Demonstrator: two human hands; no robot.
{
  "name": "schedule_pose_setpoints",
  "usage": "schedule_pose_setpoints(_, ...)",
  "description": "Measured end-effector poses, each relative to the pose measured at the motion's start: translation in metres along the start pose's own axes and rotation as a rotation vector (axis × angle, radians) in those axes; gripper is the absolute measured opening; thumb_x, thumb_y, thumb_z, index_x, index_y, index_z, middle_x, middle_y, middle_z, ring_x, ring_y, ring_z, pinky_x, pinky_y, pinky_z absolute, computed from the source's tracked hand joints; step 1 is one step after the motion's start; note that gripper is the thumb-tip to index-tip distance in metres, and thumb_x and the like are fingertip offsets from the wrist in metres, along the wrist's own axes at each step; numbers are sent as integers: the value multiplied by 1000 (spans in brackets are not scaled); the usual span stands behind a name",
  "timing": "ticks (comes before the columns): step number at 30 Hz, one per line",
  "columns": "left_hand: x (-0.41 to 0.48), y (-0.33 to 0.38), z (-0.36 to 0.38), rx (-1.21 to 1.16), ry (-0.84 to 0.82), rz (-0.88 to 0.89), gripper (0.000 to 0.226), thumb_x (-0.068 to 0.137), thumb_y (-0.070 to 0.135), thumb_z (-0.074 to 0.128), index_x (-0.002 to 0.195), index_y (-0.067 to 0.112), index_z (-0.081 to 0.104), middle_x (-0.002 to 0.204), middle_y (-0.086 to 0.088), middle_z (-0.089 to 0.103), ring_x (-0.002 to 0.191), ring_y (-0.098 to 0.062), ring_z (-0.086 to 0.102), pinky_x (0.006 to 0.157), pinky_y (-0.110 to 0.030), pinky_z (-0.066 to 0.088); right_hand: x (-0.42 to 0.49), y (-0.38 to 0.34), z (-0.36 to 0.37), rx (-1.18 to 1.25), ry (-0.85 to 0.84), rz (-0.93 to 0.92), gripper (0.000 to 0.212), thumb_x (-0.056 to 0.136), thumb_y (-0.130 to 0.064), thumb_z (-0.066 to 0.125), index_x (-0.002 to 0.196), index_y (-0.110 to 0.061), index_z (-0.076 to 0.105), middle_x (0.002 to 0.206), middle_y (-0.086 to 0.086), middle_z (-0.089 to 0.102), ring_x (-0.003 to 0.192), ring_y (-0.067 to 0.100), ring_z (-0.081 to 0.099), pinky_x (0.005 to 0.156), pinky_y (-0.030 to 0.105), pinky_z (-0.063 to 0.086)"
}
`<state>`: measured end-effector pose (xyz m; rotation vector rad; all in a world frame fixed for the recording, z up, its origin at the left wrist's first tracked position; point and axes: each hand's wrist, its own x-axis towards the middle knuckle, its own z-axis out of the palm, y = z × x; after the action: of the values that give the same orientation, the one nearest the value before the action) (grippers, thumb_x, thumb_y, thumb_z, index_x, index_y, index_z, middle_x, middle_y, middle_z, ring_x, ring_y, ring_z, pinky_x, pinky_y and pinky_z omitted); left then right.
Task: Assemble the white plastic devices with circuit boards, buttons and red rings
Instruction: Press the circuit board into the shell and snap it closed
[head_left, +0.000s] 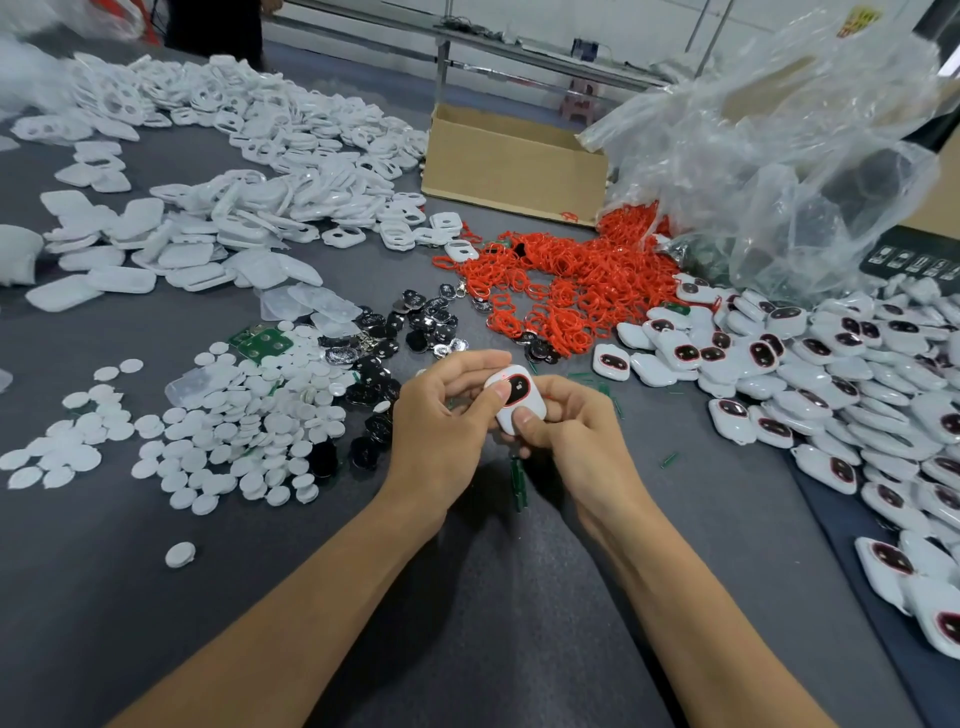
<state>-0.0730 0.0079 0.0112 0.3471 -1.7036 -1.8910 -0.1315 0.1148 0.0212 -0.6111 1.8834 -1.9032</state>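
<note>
Both hands are meeting near the middle of the grey table (156, 597), gripping one white device (522, 387) between them. The left hand (441, 415) is curling round its left edge, thumb pressing on the dark, red-rimmed face. The right hand (569, 434) is pinching its near end, thumb on top. Red rings (571, 280) are lying heaped just beyond, white discs (234, 431) are lying scattered to the left, and finished devices (831, 374) are sitting heaped at the right, with a cardboard box (514, 161) farther back.
</note>
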Motion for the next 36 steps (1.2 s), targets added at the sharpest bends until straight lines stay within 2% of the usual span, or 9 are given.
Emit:
schedule_pose_setpoints(4,1,1,0,3,11,7,26,87,-1,65,94,24,71,88,5,76,80,-7,70,72,-25,57,0,2,3,-3,-10,4,25,90,12,47,101,-4,62,74,4,69,65,11,59,57,20,43)
schedule_pose_setpoints(9,-1,2,0,13,-14,17,25,86,0,66,95,23,72,89,6,76,82,-4,70,72,-21,55,1,-1,-2,11,14,6,27,86,15,50,96,-5,64,69,5,70,64,13,63,56,20,43)
schedule_pose_setpoints(15,2,2,0,10,12,18,30,86,-2,64,92,27,71,88,7,76,85,-6,70,79,-23,56,1,1,1,-3,-19,3,24,90,10,50,106,-2,63,81,12,68,74,18,60,64,23,49)
schedule_pose_setpoints(22,2,2,0,7,-3,9,27,87,-2,64,93,24,71,89,5,76,83,-9,71,70,-24,57,0,1,2,-2,-3,24,23,89,11,49,102,-1,63,77,7,70,69,13,64,60,20,49)
schedule_pose_setpoints(25,1,1,0,-8,-4,0,25,87,-2,65,95,22,71,89,6,76,80,-9,71,63,-19,55,0,2,2,-11,22,38,25,88,11,50,99,-5,65,75,7,70,68,15,62,59,22,47)
schedule_pose_setpoints(30,2,-2,1,12,-21,-4,22,86,-1,66,100,16,72,90,5,76,80,-10,71,66,-19,55,1,4,2,0,83,47,27,86,14,49,94,-5,66,71,7,69,62,15,59,58,27,44)
schedule_pose_setpoints(33,3,-1,1,9,-10,4,25,87,-1,64,97,21,71,90,5,76,82,-10,71,68,-20,56,0,4,5,1,70,30,25,88,11,50,99,-5,65,77,8,70,66,14,61,59,23,47)
schedule_pose_setpoints(36,3,0,1,13,15,12,28,88,-1,62,95,24,70,90,5,76,85,-7,70,72,-17,53,0,5,7,6,40,13,23,91,8,50,108,-2,63,90,19,69,74,14,62,64,21,50)
